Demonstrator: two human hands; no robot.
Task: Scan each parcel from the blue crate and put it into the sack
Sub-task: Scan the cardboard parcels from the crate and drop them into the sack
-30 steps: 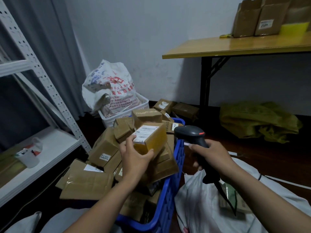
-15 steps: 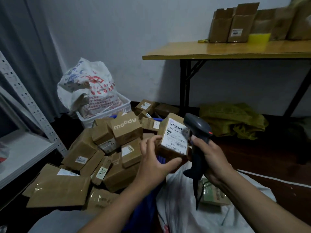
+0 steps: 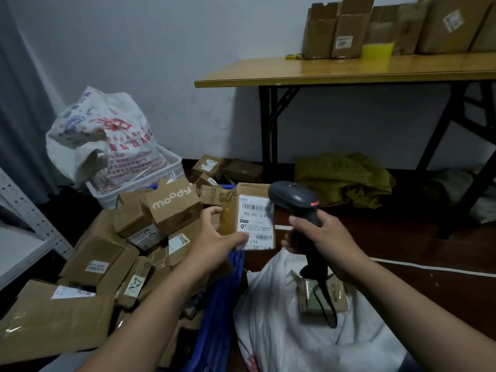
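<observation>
1. Left hand (image 3: 214, 238) clamped on a brown parcel (image 3: 228, 210): thumb laid over the lower corner of the white label, fingers behind the taped side. Held up above the crate's edge, barcode label facing the camera.
2. Right hand (image 3: 326, 237) wrapped tight round the handle of a dark scanner (image 3: 291, 197). Scanner head just right of the label and overlapping its edge; touching or not, cannot tell. Small red light on the head's side.
3. Right below both hands: the open white sack (image 3: 271, 336) on the floor, with one labelled box (image 3: 341, 296) lying inside and the scanner's cable hanging in front of it.
4. Beside the sack on its left: the blue crate (image 3: 214, 326), heaped with brown parcels, a "moody" box (image 3: 174, 208) near the top.
5. Farther out: a white basket (image 3: 171, 162) with a printed bag (image 3: 107, 135) in it, a green bundle (image 3: 343, 178) on the floor under the worktop (image 3: 349, 69), open cartons (image 3: 335, 30) on the worktop.
</observation>
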